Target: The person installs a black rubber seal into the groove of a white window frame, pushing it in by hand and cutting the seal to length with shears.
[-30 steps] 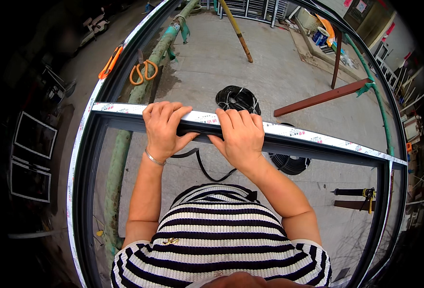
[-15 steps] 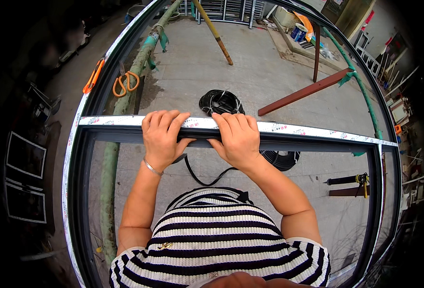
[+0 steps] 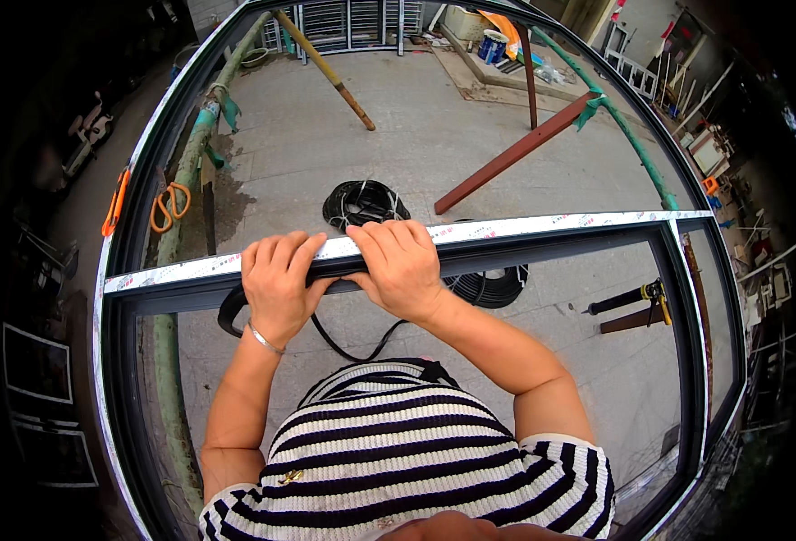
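Observation:
A large dark window frame [image 3: 102,361] edged with white printed film spans the view. Across it runs a crossbar [image 3: 524,222] with the same film on top. My left hand [image 3: 279,281] wraps over this bar, fingers on the film and thumb underneath at its near side. Close beside it, my right hand [image 3: 398,270] grips the bar the same way. Between the thumbs runs a black rubber sealing strip [image 3: 335,268] along the bar's near side. Its slack part bends out left of my left hand and hangs in a curve [image 3: 348,357] below. My palms hide part of the strip.
Orange-handled scissors [image 3: 171,207] and an orange utility knife [image 3: 117,204] lie on the left side. Black coils [image 3: 362,203] rest on the floor beneath. A caulking gun [image 3: 628,299] is at the right. Green poles [image 3: 171,397] and a brown beam [image 3: 515,153] stand under the frame.
The view has turned, so the frame and bar now slant up to the right. My hands have drawn slightly closer together, and a strip loop now shows left of my left hand.

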`<state>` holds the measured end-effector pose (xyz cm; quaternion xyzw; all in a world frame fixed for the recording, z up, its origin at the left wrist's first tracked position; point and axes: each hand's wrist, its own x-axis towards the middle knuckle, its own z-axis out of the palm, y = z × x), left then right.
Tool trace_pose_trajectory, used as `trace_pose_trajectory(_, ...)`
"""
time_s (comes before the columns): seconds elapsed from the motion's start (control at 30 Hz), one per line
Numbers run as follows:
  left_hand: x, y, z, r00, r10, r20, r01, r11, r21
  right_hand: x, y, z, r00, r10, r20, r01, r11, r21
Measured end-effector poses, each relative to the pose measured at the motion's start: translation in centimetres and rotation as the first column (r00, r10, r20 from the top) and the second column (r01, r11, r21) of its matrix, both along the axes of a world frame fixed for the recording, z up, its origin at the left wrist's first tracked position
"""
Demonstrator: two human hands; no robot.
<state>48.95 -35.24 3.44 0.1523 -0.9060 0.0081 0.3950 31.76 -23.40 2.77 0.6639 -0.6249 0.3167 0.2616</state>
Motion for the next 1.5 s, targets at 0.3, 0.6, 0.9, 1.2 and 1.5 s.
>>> trace_pose_trajectory(0.3,-2.9,3.2,-0.1,0.998,0.010,0.068,-0.009,1.000,-0.014,-4.0,4.0,0.4,0.998,-0.016,0.053,0.014,0.999,0.029)
trace_pose_trajectory(0.6,-4.1,4.0,0.3,0.996,0.034,0.084,-0.031,0.999,-0.031,-6.5,6.7,0.3,0.993,-0.120,-0.013,0.120,0.990,0.079)
trace_pose_trajectory(0.9,-5.9,5.0,0.0,0.989,0.067,0.129,-0.057,0.995,-0.079,-9.2,8.0,0.8,0.999,-0.044,-0.007,0.045,0.992,0.118)
trace_pose_trajectory(1.2,-9.1,6.7,-0.6,0.992,0.000,0.125,0.012,0.995,-0.096,-9.7,7.3,-0.7,0.998,-0.052,-0.042,0.051,0.998,-0.032)
trace_pose_trajectory(1.5,-8.4,6.9,-0.7,0.987,0.048,0.151,-0.032,0.994,-0.106,-14.1,11.8,-0.7,0.996,-0.080,0.033,0.080,0.997,0.011)
